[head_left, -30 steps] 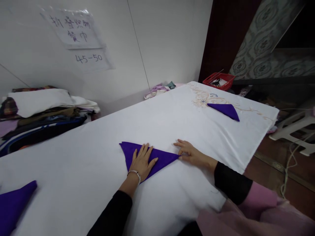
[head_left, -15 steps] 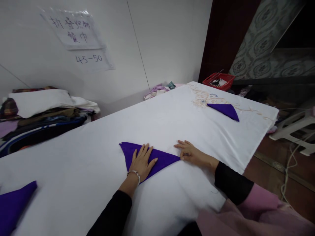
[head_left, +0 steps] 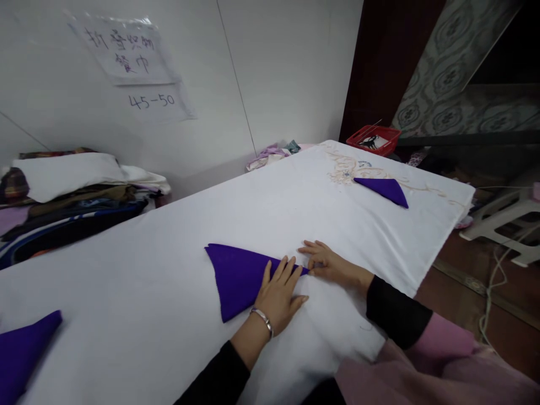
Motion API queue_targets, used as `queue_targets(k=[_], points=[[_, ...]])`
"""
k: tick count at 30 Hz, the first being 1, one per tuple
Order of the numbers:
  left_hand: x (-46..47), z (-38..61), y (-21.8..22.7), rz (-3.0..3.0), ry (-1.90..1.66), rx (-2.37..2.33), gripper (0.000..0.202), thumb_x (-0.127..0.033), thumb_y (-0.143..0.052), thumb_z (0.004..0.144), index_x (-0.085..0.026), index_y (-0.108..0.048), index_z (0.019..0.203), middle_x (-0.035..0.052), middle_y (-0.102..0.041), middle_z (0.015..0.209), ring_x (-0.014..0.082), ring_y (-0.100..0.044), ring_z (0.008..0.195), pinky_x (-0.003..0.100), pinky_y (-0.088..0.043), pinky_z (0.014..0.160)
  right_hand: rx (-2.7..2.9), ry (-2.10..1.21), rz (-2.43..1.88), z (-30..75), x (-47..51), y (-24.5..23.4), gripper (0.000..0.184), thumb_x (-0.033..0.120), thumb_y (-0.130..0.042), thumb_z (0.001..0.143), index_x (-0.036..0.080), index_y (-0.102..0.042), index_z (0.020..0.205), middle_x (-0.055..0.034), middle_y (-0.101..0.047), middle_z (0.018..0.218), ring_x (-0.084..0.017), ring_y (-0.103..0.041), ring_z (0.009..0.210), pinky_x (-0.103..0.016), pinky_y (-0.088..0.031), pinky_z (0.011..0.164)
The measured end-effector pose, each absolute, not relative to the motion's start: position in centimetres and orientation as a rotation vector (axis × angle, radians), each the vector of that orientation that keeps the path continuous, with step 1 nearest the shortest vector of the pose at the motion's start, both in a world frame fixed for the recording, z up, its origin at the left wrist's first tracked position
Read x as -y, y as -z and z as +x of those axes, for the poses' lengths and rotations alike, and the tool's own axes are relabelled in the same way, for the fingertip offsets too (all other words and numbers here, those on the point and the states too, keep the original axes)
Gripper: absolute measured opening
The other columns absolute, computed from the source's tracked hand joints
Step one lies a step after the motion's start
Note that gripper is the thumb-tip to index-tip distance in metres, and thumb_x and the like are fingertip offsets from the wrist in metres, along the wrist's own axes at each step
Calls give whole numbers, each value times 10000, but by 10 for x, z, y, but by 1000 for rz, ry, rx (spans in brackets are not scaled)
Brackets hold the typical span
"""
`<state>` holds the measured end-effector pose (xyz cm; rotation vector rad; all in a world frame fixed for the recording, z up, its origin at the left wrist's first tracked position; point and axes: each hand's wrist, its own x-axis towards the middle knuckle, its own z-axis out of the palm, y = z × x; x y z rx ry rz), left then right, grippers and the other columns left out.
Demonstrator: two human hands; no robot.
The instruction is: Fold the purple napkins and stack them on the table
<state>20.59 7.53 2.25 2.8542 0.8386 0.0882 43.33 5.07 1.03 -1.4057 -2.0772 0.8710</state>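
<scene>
A purple cloth napkin [head_left: 236, 275], folded to a long triangle, lies on the white tablecloth [head_left: 139, 315] in front of me. Its narrow point faces right and its wide, jagged-edged end faces left. My left hand [head_left: 278, 295], with a bracelet at the wrist, rests flat on the narrow right part, fingers outstretched. At the tip, my right hand [head_left: 324, 263] pinches the napkin between thumb and forefinger, the other fingers extended. Another folded purple napkin [head_left: 383, 191] lies at the far right, and part of a third purple cloth [head_left: 25, 357] shows at the lower left.
A pile of folded clothes [head_left: 80, 191] stands beyond the table's left edge. At the far end are a red basket [head_left: 375, 140] holding scissors, and crumpled fabric [head_left: 272, 156]. A white plastic stool [head_left: 506, 216] and a cable are on the floor at right.
My left hand has slid right along the napkin, from its middle toward the narrow tip, uncovering the wide end. My right hand keeps its pinch in the same place.
</scene>
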Motion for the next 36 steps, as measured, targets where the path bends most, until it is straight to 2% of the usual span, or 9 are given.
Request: queue_targets(k=[9, 21, 30, 36], points=[[-66, 209, -9, 2803, -65, -897, 605, -498, -396, 868, -224, -288, 1396, 89, -235, 1497, 276, -157, 1378, 588, -150, 1083, 2014, -878, -1428, 431, -49, -16, 152, 389, -603, 796, 241, -638, 798, -23, -445, 1381, -216, -216, 1360, -465, -78, 1110], [-67, 207, -5, 2796, -77, -875, 589, -533, -327, 881, -232, -312, 1386, 82, -230, 1500, 272, -145, 1380, 588, -134, 1082, 2013, -931, -1407, 434, -50, -14, 142, 351, -592, 799, 234, -663, 766, -27, -468, 1364, -229, -197, 1365, -482, -50, 1103], [-69, 207, -5, 2776, -82, -860, 570, -539, -324, 881, -257, -328, 1376, 71, -238, 1499, 267, -146, 1379, 587, -118, 1082, 2047, -999, -1428, 438, -52, -17, 113, 324, -602, 778, 246, -665, 727, 8, -426, 1395, -231, -178, 1370, -479, -51, 1111], [-70, 207, -5, 2776, -105, -862, 566, -547, -308, 881, -261, -339, 1369, 62, -242, 1498, 263, -147, 1379, 583, -124, 1086, 1901, -989, -1463, 443, -52, -19, 175, 389, -557, 809, 244, -642, 760, -8, -412, 1405, -227, -199, 1365, -473, -96, 1115]])
